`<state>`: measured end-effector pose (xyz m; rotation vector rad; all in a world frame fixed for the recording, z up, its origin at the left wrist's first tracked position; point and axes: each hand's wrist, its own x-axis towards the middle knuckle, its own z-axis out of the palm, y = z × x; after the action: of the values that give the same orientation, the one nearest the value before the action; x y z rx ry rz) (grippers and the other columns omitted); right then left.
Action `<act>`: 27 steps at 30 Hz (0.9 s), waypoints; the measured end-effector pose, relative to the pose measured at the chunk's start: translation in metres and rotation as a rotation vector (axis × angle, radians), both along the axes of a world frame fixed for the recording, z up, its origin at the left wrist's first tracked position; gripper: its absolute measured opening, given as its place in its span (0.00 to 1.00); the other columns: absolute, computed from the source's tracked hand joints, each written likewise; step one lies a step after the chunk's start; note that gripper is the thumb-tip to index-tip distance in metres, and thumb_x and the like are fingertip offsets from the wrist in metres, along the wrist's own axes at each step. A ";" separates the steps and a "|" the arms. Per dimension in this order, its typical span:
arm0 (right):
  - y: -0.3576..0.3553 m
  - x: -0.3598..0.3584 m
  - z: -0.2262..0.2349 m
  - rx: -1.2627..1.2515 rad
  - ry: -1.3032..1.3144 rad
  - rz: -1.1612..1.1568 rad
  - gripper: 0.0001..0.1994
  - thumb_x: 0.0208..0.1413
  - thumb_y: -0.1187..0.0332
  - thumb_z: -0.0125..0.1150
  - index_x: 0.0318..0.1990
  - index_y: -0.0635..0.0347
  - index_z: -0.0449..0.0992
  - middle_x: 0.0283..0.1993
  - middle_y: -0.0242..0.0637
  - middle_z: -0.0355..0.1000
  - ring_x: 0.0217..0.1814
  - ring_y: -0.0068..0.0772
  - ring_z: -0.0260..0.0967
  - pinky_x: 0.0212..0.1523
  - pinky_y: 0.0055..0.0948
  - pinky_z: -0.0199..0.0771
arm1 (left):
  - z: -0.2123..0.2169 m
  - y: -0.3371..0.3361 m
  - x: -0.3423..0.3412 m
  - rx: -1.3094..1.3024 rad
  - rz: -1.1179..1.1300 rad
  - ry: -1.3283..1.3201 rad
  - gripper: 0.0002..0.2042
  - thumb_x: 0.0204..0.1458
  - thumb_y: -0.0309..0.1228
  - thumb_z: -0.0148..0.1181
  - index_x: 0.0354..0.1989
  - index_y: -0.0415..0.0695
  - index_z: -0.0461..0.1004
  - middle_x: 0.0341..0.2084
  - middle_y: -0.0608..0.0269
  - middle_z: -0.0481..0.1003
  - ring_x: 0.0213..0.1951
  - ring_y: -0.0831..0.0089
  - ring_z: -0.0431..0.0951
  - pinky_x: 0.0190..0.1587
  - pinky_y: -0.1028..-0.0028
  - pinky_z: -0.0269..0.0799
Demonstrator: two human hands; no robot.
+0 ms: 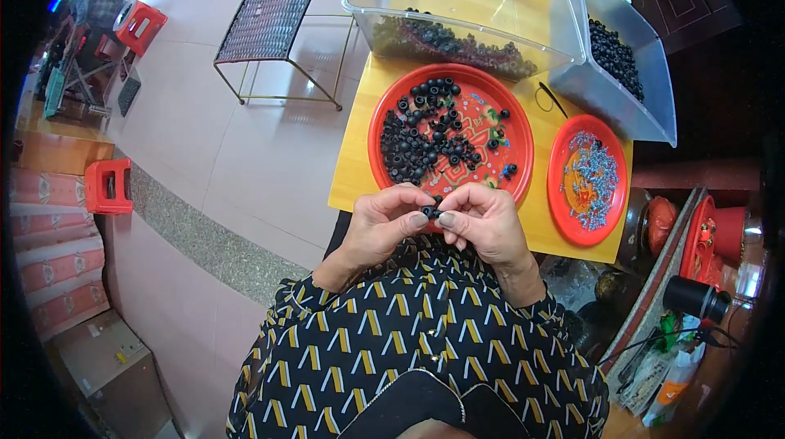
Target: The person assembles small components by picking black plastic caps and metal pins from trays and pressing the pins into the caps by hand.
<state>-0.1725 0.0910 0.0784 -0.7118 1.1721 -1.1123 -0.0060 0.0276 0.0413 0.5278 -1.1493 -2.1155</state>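
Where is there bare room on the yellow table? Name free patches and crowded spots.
Bare: yellow table between the large red tray and small red tray, on the near side; a strip left of the large tray. Crowded: far side, with clear bins; large tray's left, with black pieces.

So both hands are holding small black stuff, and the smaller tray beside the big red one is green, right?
Not quite: the head view shows the smaller tray is red. It is beside the big tray, and the left hand and right hand hold small black stuff.
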 end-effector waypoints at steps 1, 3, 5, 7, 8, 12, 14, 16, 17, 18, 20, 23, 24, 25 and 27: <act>0.000 0.000 0.000 0.005 -0.021 0.005 0.05 0.49 0.74 0.58 0.33 0.63 0.71 0.25 0.29 0.70 0.22 0.14 0.66 0.18 0.11 0.63 | 0.001 0.000 0.000 -0.016 -0.001 -0.021 0.08 0.48 0.20 0.55 0.37 0.33 0.70 0.32 0.62 0.70 0.35 0.77 0.71 0.39 0.78 0.68; -0.001 0.000 0.000 0.010 -0.043 0.009 0.05 0.49 0.74 0.58 0.33 0.64 0.71 0.25 0.30 0.70 0.22 0.14 0.66 0.18 0.11 0.63 | 0.001 0.000 0.002 -0.096 0.002 -0.062 0.08 0.48 0.20 0.55 0.37 0.33 0.70 0.32 0.62 0.70 0.35 0.77 0.71 0.39 0.79 0.68; -0.001 -0.001 0.001 0.036 -0.094 0.010 0.04 0.49 0.74 0.57 0.32 0.64 0.71 0.25 0.31 0.70 0.21 0.14 0.66 0.17 0.11 0.64 | 0.003 0.000 0.002 -0.176 0.004 -0.104 0.08 0.47 0.19 0.55 0.37 0.33 0.70 0.32 0.62 0.70 0.35 0.77 0.71 0.39 0.79 0.68; -0.001 -0.001 0.000 0.035 -0.124 0.007 0.04 0.49 0.74 0.57 0.32 0.65 0.70 0.25 0.32 0.70 0.21 0.14 0.65 0.17 0.11 0.64 | 0.005 0.000 0.001 -0.288 0.022 -0.134 0.08 0.47 0.19 0.55 0.36 0.33 0.70 0.31 0.61 0.70 0.35 0.77 0.71 0.38 0.79 0.68; -0.001 -0.001 -0.001 0.035 -0.153 0.005 0.04 0.50 0.74 0.57 0.32 0.65 0.70 0.25 0.32 0.70 0.20 0.15 0.65 0.17 0.11 0.64 | 0.005 0.000 0.001 -0.288 0.020 -0.135 0.08 0.47 0.19 0.55 0.36 0.33 0.70 0.31 0.61 0.70 0.35 0.77 0.71 0.38 0.79 0.68; -0.001 -0.003 -0.006 0.013 -0.162 0.000 0.05 0.49 0.75 0.58 0.31 0.67 0.69 0.25 0.38 0.71 0.19 0.17 0.66 0.15 0.11 0.64 | 0.004 0.000 -0.001 -0.414 0.069 -0.163 0.07 0.45 0.19 0.56 0.35 0.34 0.71 0.30 0.60 0.70 0.34 0.75 0.71 0.36 0.79 0.67; 0.000 -0.006 -0.008 0.003 -0.255 0.074 0.07 0.50 0.73 0.57 0.35 0.66 0.69 0.25 0.34 0.70 0.21 0.15 0.66 0.17 0.12 0.65 | 0.003 0.000 -0.003 -0.481 0.082 -0.169 0.07 0.45 0.20 0.57 0.34 0.35 0.71 0.28 0.60 0.70 0.33 0.74 0.71 0.34 0.78 0.66; -0.001 -0.006 -0.008 0.010 -0.302 0.104 0.09 0.51 0.71 0.57 0.37 0.66 0.69 0.25 0.34 0.70 0.21 0.16 0.66 0.17 0.12 0.65 | 0.003 -0.001 -0.005 -0.589 0.096 -0.137 0.07 0.45 0.23 0.58 0.33 0.36 0.72 0.26 0.62 0.69 0.30 0.74 0.68 0.33 0.77 0.64; -0.001 -0.006 -0.008 0.018 -0.348 0.138 0.11 0.51 0.70 0.57 0.39 0.67 0.68 0.26 0.34 0.70 0.21 0.16 0.66 0.17 0.12 0.65 | 0.002 -0.001 -0.006 -0.592 0.089 -0.135 0.07 0.45 0.23 0.58 0.33 0.36 0.72 0.26 0.62 0.69 0.30 0.74 0.68 0.33 0.77 0.64; 0.001 -0.007 -0.009 0.015 -0.348 0.133 0.11 0.51 0.70 0.57 0.39 0.67 0.68 0.26 0.34 0.70 0.21 0.16 0.66 0.17 0.12 0.65 | 0.001 -0.001 -0.006 -0.619 0.108 -0.117 0.07 0.45 0.25 0.58 0.32 0.36 0.73 0.25 0.63 0.69 0.29 0.74 0.67 0.32 0.77 0.63; 0.004 -0.007 -0.015 0.044 -0.467 0.217 0.13 0.52 0.69 0.55 0.42 0.67 0.67 0.26 0.34 0.70 0.21 0.16 0.67 0.17 0.11 0.64 | 0.000 0.000 -0.007 -0.649 0.120 -0.096 0.07 0.45 0.26 0.58 0.32 0.37 0.73 0.24 0.64 0.69 0.28 0.73 0.66 0.32 0.76 0.61; 0.006 -0.007 -0.015 0.003 -0.485 0.231 0.11 0.53 0.67 0.55 0.39 0.65 0.67 0.25 0.33 0.70 0.20 0.16 0.66 0.16 0.11 0.63 | 0.006 0.002 -0.008 -0.668 0.092 -0.100 0.07 0.45 0.29 0.59 0.30 0.39 0.74 0.22 0.65 0.68 0.28 0.72 0.66 0.32 0.75 0.61; 0.007 -0.007 -0.015 0.002 -0.501 0.240 0.11 0.52 0.67 0.56 0.37 0.64 0.67 0.25 0.33 0.70 0.20 0.15 0.66 0.16 0.11 0.63 | 0.007 0.003 -0.009 -0.668 0.089 -0.099 0.07 0.45 0.29 0.59 0.30 0.39 0.74 0.22 0.65 0.68 0.28 0.72 0.66 0.32 0.75 0.61; 0.007 -0.005 -0.010 0.017 -0.467 0.225 0.10 0.52 0.66 0.56 0.34 0.62 0.66 0.23 0.31 0.69 0.19 0.15 0.65 0.15 0.11 0.63 | 0.007 0.004 -0.011 -0.668 0.102 -0.094 0.07 0.45 0.28 0.59 0.30 0.39 0.73 0.22 0.65 0.68 0.27 0.72 0.66 0.32 0.75 0.61; 0.008 -0.005 -0.011 0.014 -0.438 0.222 0.09 0.53 0.66 0.55 0.34 0.62 0.66 0.23 0.31 0.68 0.19 0.15 0.65 0.15 0.11 0.62 | 0.007 0.006 -0.013 -0.670 0.113 -0.088 0.06 0.45 0.28 0.59 0.30 0.39 0.73 0.22 0.65 0.68 0.27 0.72 0.66 0.32 0.74 0.62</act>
<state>-0.1778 0.0989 0.0678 -0.5361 0.7103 -1.0066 -0.0190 0.0334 0.0482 0.3540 -1.7248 -1.4911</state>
